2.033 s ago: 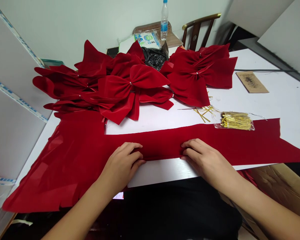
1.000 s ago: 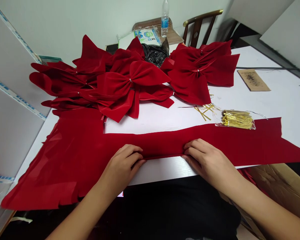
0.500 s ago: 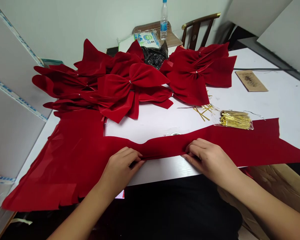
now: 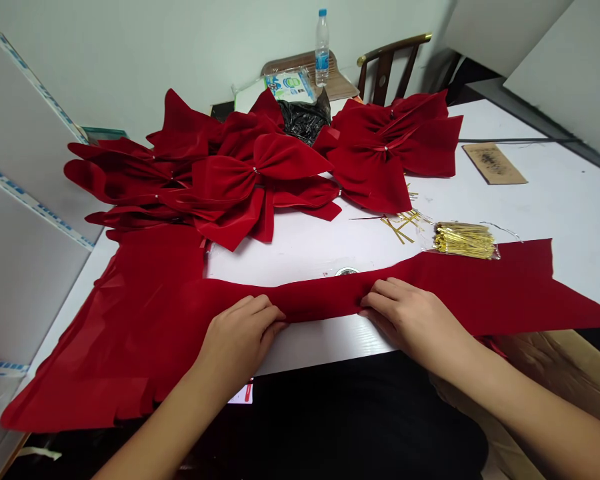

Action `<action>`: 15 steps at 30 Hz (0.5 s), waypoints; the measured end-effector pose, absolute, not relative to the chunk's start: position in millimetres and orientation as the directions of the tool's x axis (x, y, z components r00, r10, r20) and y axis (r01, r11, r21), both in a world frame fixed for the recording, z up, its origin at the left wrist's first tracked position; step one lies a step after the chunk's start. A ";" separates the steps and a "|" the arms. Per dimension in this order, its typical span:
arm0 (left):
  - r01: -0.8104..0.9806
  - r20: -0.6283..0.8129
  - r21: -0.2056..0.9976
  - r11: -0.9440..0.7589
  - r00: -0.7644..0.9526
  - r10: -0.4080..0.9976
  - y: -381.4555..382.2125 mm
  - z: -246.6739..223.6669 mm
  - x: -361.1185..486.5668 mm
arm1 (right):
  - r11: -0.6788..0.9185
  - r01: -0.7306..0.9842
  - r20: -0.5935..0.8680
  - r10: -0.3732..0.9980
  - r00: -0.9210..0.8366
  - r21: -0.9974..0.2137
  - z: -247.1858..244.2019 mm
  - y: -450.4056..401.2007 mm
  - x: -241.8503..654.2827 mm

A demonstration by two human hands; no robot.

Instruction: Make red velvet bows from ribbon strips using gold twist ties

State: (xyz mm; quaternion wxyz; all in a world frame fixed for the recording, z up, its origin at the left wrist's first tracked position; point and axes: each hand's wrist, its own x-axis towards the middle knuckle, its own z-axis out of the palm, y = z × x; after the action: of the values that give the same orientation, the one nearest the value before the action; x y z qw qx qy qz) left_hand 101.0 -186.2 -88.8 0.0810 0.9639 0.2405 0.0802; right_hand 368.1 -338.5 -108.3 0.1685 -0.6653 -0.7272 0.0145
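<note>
A long strip of red velvety fabric [image 4: 325,299] stretches across the front of the white table, its middle gathered narrow between my hands. My left hand [image 4: 243,331] is closed on the strip's near edge, fingers above and thumb below. Some distance to the right, my right hand [image 4: 406,308] pinches the same edge. More red fabric [image 4: 130,320] lies stacked at the left, beneath and beside the strip's left part. The strip's right end widens and reaches past the table's front edge. Behind it, several red bows [image 4: 265,167] are piled up.
A packet of gold twist ties [image 4: 464,240] rests on the strip's far edge, with loose ties [image 4: 401,223] beside it. Farther back are a brown card [image 4: 495,164], a black plastic bag [image 4: 305,120], a water bottle [image 4: 322,50] and a wooden chair [image 4: 393,67].
The strip between my hands has been drawn straighter, and the dip in its far edge near my left hand is gone. My right hand has shifted slightly left. The view has tilted slightly.
</note>
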 end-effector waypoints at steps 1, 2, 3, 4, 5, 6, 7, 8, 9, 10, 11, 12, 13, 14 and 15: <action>0.458 0.104 0.190 -0.868 0.870 0.482 -186.2 -88.1 101.6 | 0.118 0.964 0.224 0.972 -0.064 -0.239 -107.1 -338.2 368.0; 0.463 0.093 0.189 -0.866 0.870 0.485 -186.1 -87.4 102.3 | 0.130 0.963 0.225 0.971 -0.076 -0.237 -105.9 -337.9 367.8; 0.463 0.083 0.191 -0.865 0.871 0.485 -186.0 -86.6 103.1 | 0.148 0.960 0.229 0.969 -0.093 -0.237 -104.8 -337.7 367.5; 0.460 0.077 0.195 -0.866 0.874 0.481 -186.0 -85.9 104.0 | 0.168 0.956 0.236 0.966 -0.110 -0.240 -104.0 -337.6 367.3; 0.452 0.076 0.195 -0.870 0.878 0.473 -186.2 -85.2 105.0 | 0.186 0.951 0.244 0.962 -0.125 -0.246 -103.5 -337.5 367.0; 0.442 0.083 0.189 -0.877 0.883 0.462 -186.5 -84.7 106.0 | 0.199 0.946 0.251 0.959 -0.134 -0.256 -103.4 -337.5 366.8; 0.428 0.097 0.180 -0.886 0.888 0.449 -187.0 -84.4 106.9 | 0.206 0.940 0.253 0.958 -0.137 -0.271 -103.7 -337.6 366.6; 0.414 0.119 0.172 -0.894 0.892 0.436 -187.6 -84.3 107.7 | 0.204 0.935 0.251 0.959 -0.132 -0.289 -104.1 -337.8 366.4; 0.403 0.148 0.168 -0.900 0.892 0.427 -188.3 -84.6 108.4 | 0.198 0.931 0.246 0.962 -0.123 -0.307 -104.7 -338.0 366.1; 0.392 0.179 0.171 -0.904 0.890 0.420 -189.1 -85.3 108.7 | 0.191 0.927 0.238 0.964 -0.115 -0.322 -105.3 -338.4 365.9; 0.383 0.209 0.183 -0.906 0.885 0.416 -189.8 -86.3 108.8 | 0.184 0.925 0.233 0.967 -0.108 -0.333 -105.9 -338.8 365.7; 0.373 0.235 0.197 -0.907 0.880 0.413 -190.5 -87.6 108.5 | 0.177 0.924 0.227 0.968 -0.102 -0.339 -106.5 -339.4 365.4; 0.363 0.258 0.207 -0.909 0.876 0.409 -191.2 -89.2 107.9 | 0.172 0.924 0.225 0.970 -0.097 -0.342 -107.1 -340.0 365.0; 0.354 0.274 0.211 -0.911 0.874 0.402 -191.8 -90.9 107.0 | 0.169 0.924 0.225 0.970 -0.093 -0.343 -107.8 -340.8 364.6; 0.347 0.284 0.210 -0.914 0.873 0.397 -192.6 -92.5 105.9 | 0.165 0.926 0.228 0.970 -0.089 -0.340 -108.7 -341.7 364.1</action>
State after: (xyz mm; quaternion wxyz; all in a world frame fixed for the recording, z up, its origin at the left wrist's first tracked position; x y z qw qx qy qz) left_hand 105.9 -192.6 -92.5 0.0765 0.9647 0.1928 0.1623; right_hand 364.1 -341.7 -108.7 0.2023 -0.6440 -0.7358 0.0542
